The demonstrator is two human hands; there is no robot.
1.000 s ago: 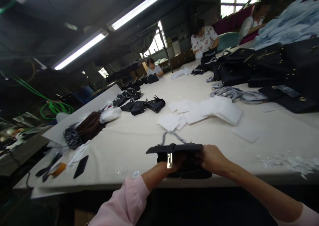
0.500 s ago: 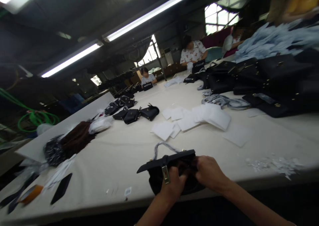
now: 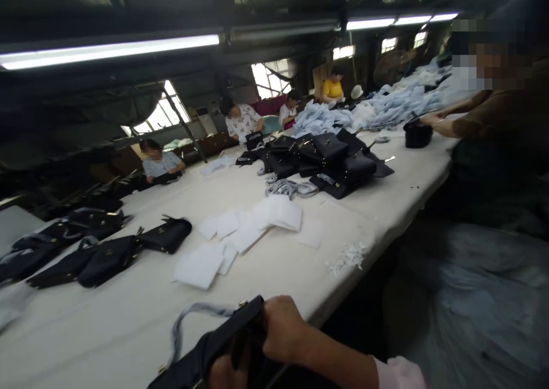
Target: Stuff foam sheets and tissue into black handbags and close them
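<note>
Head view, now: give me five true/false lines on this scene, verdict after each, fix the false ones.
1. The right hand grips the bag. True.
2. Nothing on the bag is grey. False: its handle is grey.
3. White sheets lie on the table. True.
4. Nothing lies beyond the sheets. False: the blue pile does.
5. At right, a co-worker's hand is at another black bag. True.
</note>
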